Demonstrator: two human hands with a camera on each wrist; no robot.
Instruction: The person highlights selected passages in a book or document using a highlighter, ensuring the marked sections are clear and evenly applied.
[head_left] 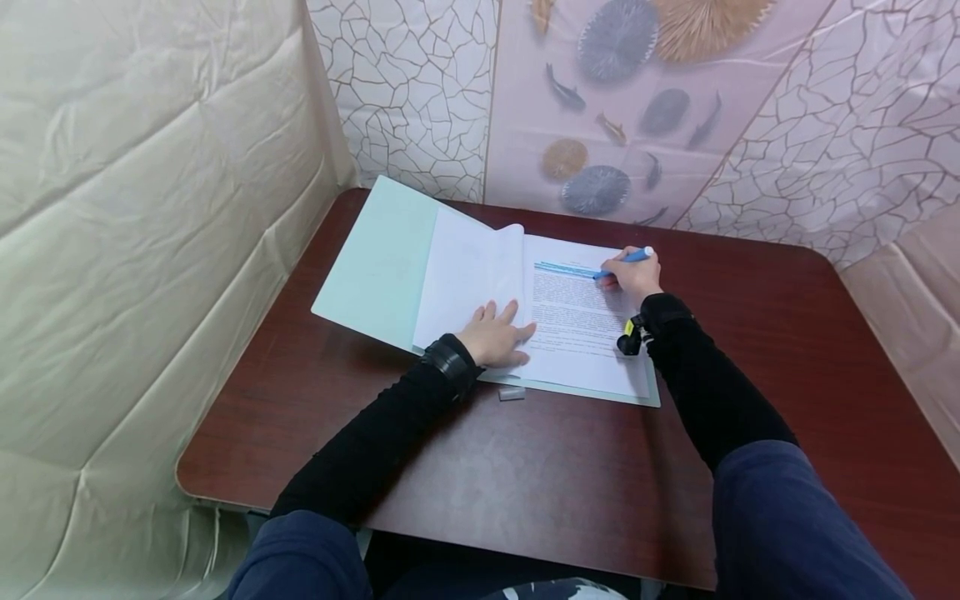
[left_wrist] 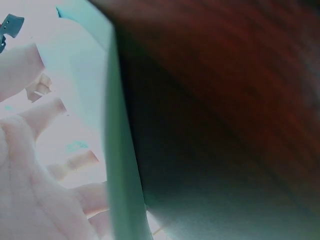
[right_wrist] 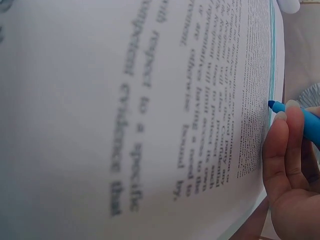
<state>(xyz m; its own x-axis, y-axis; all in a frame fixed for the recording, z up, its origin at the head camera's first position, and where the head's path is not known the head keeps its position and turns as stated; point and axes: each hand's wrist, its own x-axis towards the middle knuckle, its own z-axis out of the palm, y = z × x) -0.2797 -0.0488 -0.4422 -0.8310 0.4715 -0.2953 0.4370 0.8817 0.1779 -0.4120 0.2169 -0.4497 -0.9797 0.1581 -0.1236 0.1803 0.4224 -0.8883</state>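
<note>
One hand, the right hand (head_left: 633, 275), pinches a blue marker (head_left: 635, 256) near the far right corner of a printed page (head_left: 577, 333). The marker's long axis slants from its tip, by the page's blue highlighted lines (head_left: 562, 269), outward toward the page's right edge; whether the tip touches the paper, I cannot tell. The right hand is nearer those lines. The left hand (head_left: 495, 337), well apart from it, rests with fingers spread at the page's left edge, holding nothing. Left of the page lie a white sheet (head_left: 472, 275) and the cover of a pale green folder (head_left: 382, 258); just off its near edge, a small grey piece (head_left: 512, 393); beneath, a dark red table (head_left: 570, 475).
</note>
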